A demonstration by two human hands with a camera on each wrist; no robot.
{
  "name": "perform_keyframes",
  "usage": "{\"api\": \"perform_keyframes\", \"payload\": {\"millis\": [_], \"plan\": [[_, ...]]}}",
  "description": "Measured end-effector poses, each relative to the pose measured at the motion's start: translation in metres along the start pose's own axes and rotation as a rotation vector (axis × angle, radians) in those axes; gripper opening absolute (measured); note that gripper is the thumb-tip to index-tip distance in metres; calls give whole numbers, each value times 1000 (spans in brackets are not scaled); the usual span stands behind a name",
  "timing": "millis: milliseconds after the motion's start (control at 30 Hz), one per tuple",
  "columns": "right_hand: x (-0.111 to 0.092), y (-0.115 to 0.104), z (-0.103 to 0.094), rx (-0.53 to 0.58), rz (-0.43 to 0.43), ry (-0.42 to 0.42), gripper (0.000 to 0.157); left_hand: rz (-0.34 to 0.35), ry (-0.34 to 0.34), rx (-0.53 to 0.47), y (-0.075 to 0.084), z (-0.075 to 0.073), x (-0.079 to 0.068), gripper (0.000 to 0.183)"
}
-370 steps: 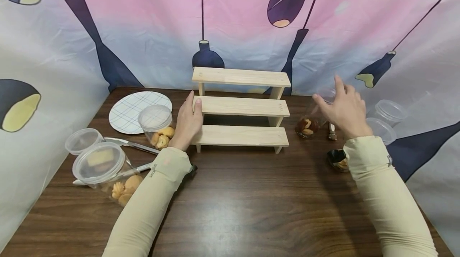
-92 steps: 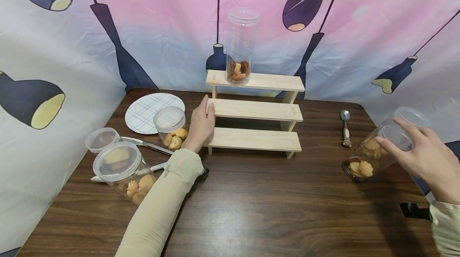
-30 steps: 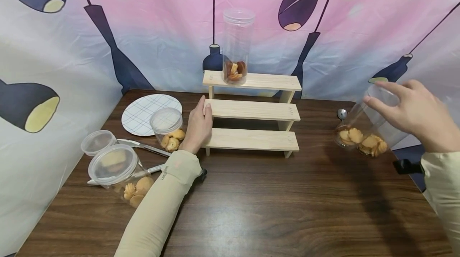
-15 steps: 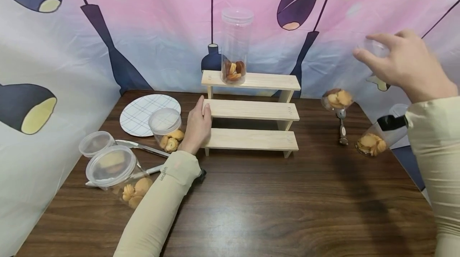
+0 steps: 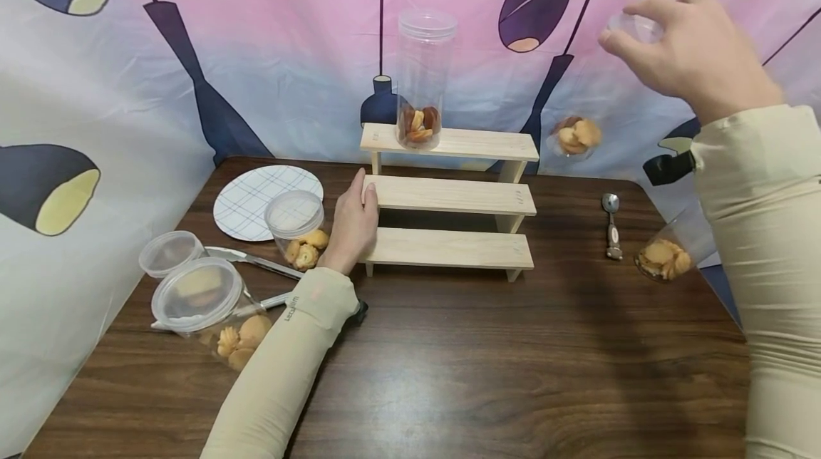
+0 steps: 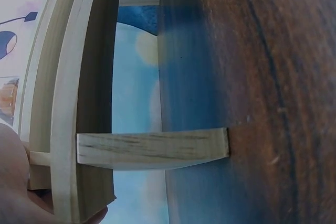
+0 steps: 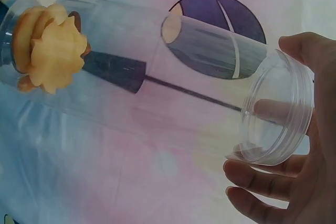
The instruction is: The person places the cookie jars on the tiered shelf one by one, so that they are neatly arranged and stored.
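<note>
My right hand holds a tall clear jar by its lid end, lifted off the table at the right. Cookies lie in the bottom of that jar. Its thumb and fingers are around the lid in the right wrist view. My left hand grips the left end of a three-step wooden display shelf; in the left wrist view part of the hand shows by the board ends. On the top step stands another tall clear jar with brown and pale pieces inside.
A jar of cookies stands at the right, partly behind my sleeve, near a spoon. At the left are a checked plate, a short cookie jar, a larger jar, a small lidded tub and a knife.
My right hand has raised the tall cookie jar from the table at the right and moved it up and leftward toward the shelf. The left hand stays at the shelf's left end.
</note>
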State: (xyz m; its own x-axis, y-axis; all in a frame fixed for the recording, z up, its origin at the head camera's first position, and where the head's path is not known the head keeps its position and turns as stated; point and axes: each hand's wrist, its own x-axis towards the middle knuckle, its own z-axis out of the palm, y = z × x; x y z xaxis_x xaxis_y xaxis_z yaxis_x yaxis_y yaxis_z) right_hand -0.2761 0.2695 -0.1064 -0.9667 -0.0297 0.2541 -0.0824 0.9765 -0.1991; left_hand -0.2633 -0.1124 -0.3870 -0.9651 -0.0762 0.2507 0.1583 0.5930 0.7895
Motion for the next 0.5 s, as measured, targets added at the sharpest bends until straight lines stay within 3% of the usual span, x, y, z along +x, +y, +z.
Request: {"api": "perform_keyframes", "payload": {"millis": [500], "plan": [[32,-48,7,6,-81,-23,74,-10,1,-11,1,-1,-4,59]]}}
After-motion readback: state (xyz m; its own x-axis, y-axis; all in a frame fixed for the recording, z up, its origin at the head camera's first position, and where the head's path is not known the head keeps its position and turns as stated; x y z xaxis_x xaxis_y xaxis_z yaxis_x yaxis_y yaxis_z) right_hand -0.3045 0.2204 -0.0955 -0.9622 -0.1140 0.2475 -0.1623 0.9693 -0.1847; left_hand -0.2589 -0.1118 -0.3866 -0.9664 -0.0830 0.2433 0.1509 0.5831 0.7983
